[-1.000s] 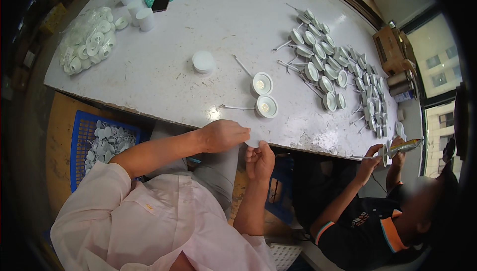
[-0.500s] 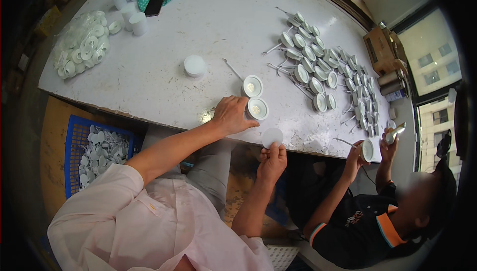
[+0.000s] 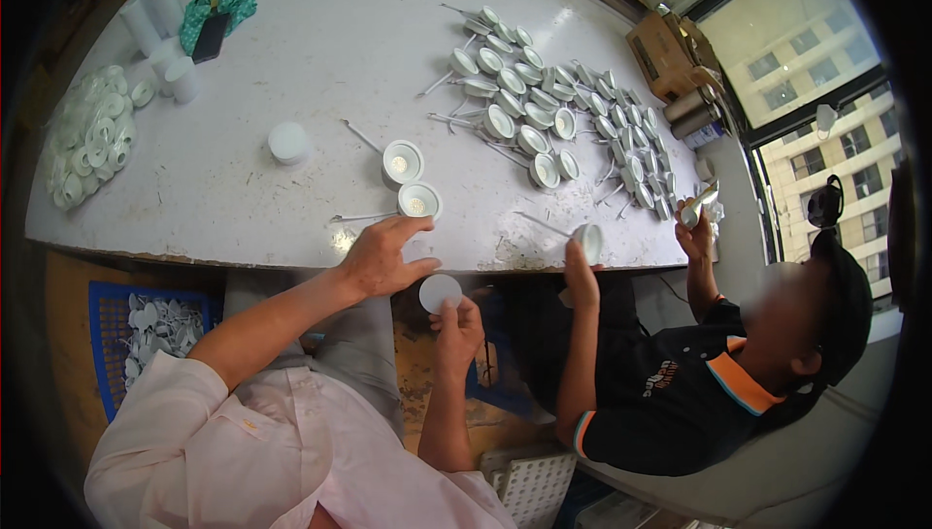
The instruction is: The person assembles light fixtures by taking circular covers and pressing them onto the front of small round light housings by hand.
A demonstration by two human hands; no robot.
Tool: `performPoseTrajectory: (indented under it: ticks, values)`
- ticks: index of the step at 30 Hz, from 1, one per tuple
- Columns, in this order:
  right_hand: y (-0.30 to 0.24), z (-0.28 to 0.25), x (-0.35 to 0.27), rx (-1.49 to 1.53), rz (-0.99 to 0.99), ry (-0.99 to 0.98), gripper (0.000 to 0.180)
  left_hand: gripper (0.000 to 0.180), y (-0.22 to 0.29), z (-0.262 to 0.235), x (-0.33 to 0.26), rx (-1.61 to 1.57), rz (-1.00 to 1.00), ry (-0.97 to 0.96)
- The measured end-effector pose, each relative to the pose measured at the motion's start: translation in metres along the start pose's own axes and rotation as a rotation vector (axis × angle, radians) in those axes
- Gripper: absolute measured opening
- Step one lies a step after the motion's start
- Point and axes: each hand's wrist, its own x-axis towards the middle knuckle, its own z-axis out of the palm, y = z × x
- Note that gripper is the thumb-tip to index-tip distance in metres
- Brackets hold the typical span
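Head camera: left 1 of 2 fisheyes, facing down
Table [image 3: 330, 53]: seen from above
Left hand [image 3: 381, 259]: mid-distance, near centre
Pink shirt [image 3: 243, 451]: nearest, lower left

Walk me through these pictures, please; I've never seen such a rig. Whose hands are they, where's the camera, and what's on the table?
There is no machine: a person works with two bare hands. One head-worn fisheye camera, looking down, took every picture, so straight edges bend.

The right hand holds a round white disc. The left hand is open beside the nearer of two cup-shaped white lamps.

On the white table, many similar lamps lie to the right; to the left are a clear bag of white rings and a dark phone. A co-worker sits at the right.
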Motion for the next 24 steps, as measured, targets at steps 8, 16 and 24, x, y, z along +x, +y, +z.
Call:
performPoseTrajectory:
  ticks: [8,16,24]
  values:
    - [0.028,-0.027,-0.023,0.01,-0.018,-0.013,0.02,0.087,-0.007,0.042,0.016,-0.097,-0.034,-0.228]
    - [0.051,-0.054,-0.027,-0.077,0.074,0.084,0.023,0.091,-0.013,0.073,0.027,0.145,0.04,-0.261]
    - [0.047,-0.062,-0.023,-0.106,0.059,0.141,0.027,0.068,-0.01,0.092,0.039,0.213,0.092,-0.274]
